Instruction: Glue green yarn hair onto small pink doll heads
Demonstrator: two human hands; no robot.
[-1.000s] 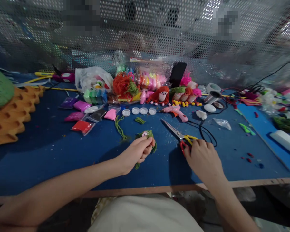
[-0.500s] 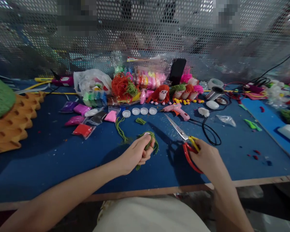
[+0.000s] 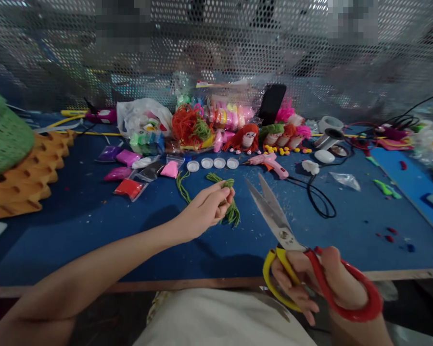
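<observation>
My left hand (image 3: 211, 206) is closed around a bundle of green yarn (image 3: 233, 214), above the middle of the blue table. Loose strands hang below the fingers, and a small knot-like tuft shows above them; the part inside the grip is hidden. My right hand (image 3: 310, 283) holds a pair of scissors (image 3: 274, 211) by its handles, one yellow and one red. The blades stand slightly apart and point up and left, to the right of the yarn and not touching it. More green yarn strands (image 3: 183, 186) lie on the table behind my left hand.
A pink glue gun (image 3: 269, 162) with a black cable lies behind the scissors. Small yarn-haired dolls (image 3: 248, 137) stand at the back beside a phone (image 3: 273, 103). White round caps (image 3: 220, 163) and colored clay packets (image 3: 130, 188) sit left of them. An orange egg tray (image 3: 36, 178) is far left.
The scissors have come nearer to me, turned, and their blades have parted; my right thumb is now through the red handle. My left hand has turned the yarn and raised it slightly.
</observation>
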